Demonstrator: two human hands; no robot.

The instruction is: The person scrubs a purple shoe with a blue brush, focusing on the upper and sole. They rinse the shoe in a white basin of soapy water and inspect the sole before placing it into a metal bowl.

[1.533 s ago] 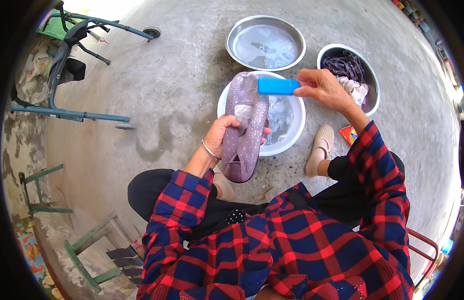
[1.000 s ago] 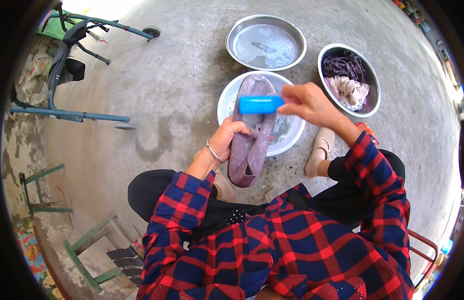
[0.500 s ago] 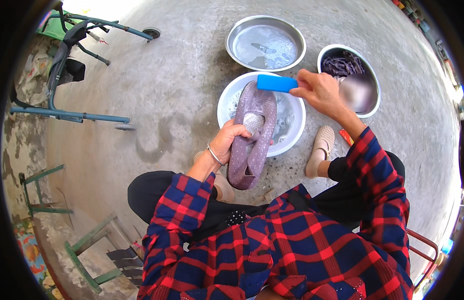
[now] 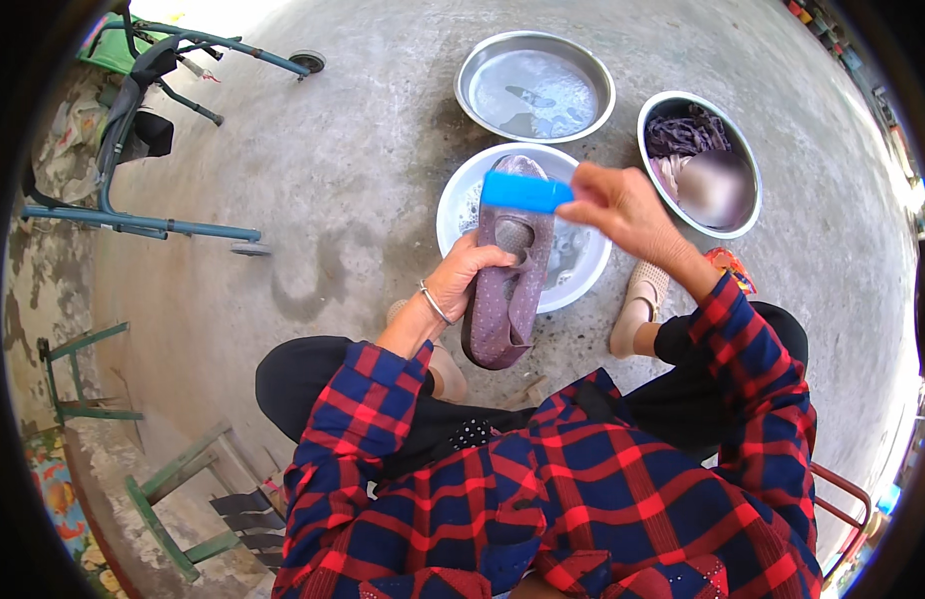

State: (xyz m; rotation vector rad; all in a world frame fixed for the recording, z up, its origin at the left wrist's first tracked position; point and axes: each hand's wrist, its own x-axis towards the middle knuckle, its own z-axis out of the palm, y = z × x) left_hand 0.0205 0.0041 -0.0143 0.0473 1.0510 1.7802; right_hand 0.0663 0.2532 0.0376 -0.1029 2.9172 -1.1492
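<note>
A wet purple shoe with small pale dots [image 4: 500,314] is held over a white basin [image 4: 449,215] of sudsy water, its toe pointing away from me. My left hand [image 4: 464,276] grips its left side, thumb hooked into the shoe opening. My right hand [image 4: 627,212] pinches the right end of a flat blue brush [image 4: 517,192], which lies across the front of the shoe just behind the toe. The brush's underside is hidden. Foamy suds coat the toe beyond it.
Beyond the white basin stands a metal basin of water [image 4: 466,100]. At the right, another metal basin [image 4: 750,225] holds dark cloth and a pale blurred item. A red packet [image 4: 732,266] lies near my right foot. A wheeled frame [image 4: 163,232] and green stool [image 4: 148,504] stand left.
The blue brush has come back from the toe toward me and a little left, now against the shoe's upper. Suds show on the toe. The shoe has tilted slightly in my left hand.
</note>
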